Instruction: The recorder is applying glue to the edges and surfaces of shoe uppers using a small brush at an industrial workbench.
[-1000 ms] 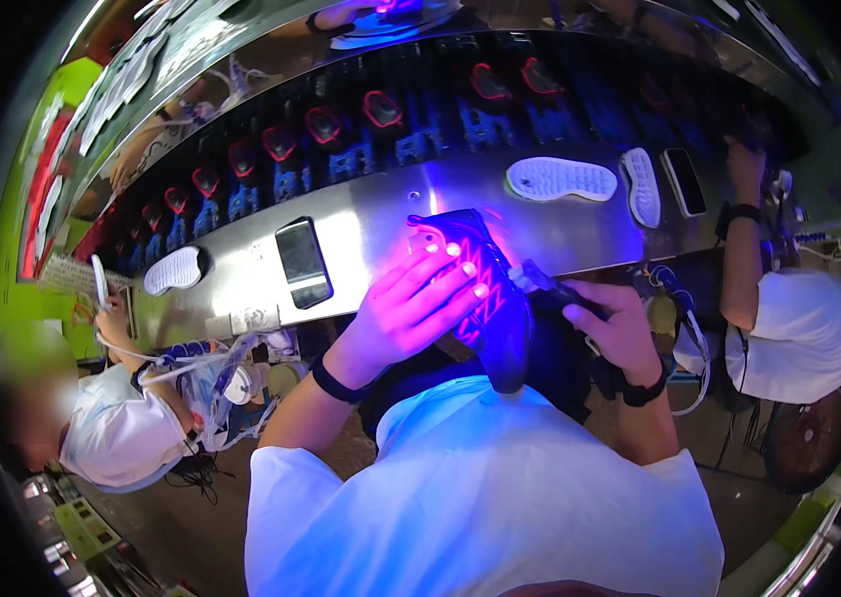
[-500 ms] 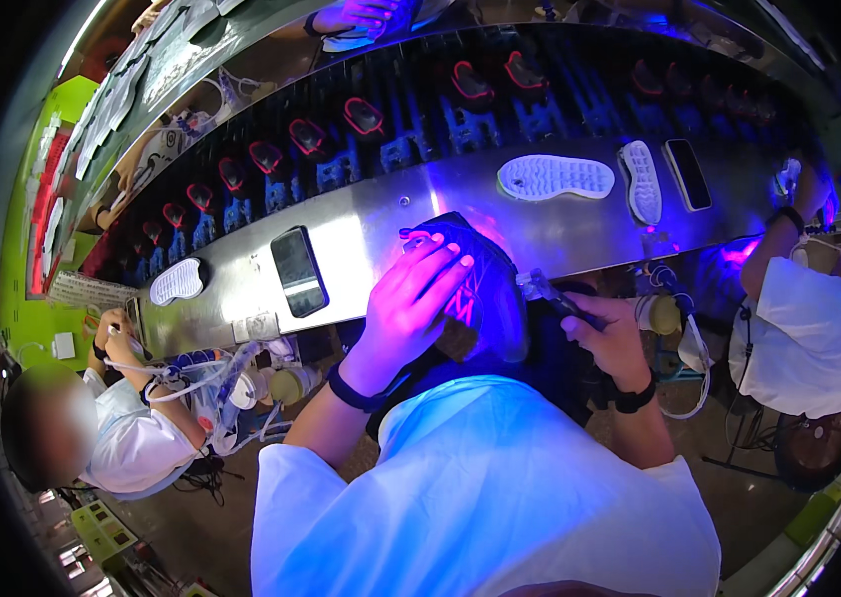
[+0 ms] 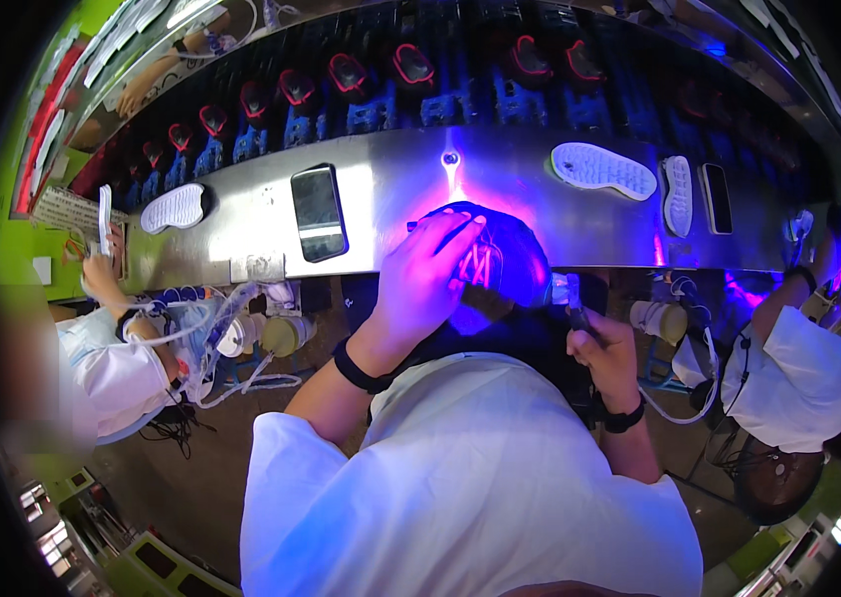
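A dark shoe [image 3: 522, 261] glows purple by the near edge of the metal surface [image 3: 241, 227], at the middle of my clock.
Out at half past nine lies a white sole [image 3: 174, 206], then a black phone [image 3: 319, 214] closer in; at nine the left hand [image 3: 418, 274] lies over the shoe, fingers slightly apart, and whether they clamp it I can't tell; the brush [image 3: 565, 290] has its pale head just beside the shoe, toward four, where the right hand [image 3: 607, 350] has its fingers clamped on the handle; a large sole [image 3: 604, 171] lies past one, a narrow sole [image 3: 677, 196] at two, a white-edged phone [image 3: 716, 199] beyond.
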Motion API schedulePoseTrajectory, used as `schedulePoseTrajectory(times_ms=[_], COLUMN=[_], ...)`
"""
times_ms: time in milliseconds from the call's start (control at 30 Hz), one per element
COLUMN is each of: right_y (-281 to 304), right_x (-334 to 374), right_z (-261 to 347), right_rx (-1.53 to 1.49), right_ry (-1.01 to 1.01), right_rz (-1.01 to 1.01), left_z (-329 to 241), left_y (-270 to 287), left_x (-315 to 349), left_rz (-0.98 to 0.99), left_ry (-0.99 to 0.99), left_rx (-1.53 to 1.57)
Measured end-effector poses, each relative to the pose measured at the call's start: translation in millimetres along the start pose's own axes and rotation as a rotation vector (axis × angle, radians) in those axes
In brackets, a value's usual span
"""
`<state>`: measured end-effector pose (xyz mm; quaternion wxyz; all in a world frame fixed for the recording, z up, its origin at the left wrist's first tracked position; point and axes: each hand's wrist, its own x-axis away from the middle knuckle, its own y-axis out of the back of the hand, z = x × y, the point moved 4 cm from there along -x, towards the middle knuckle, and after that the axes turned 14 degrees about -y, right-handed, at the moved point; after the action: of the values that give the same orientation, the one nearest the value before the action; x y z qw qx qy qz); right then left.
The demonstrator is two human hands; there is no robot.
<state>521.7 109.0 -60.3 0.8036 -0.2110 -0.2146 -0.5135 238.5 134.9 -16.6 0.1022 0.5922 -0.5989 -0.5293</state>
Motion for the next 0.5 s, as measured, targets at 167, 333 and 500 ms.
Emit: schedulePoseTrajectory(times_ms=[167,333,500], right_y=[-10,-2,5], right_x=[-1,-7,-11], right_z=[24,58,77], right_rx=[0.202,0.476,0.625], right_ry=[0.182,0.289,0.313], right_rz=[-0.244,-0.208,-0.170], left_z=[-1,4,8], left_y=[15,26,26], left_x=[4,6,2], left_rz=[0.060,0.109,0.190], left_ry=[0.123,0.196,0.254], left_rx=[-0.054,0.012,0.177])
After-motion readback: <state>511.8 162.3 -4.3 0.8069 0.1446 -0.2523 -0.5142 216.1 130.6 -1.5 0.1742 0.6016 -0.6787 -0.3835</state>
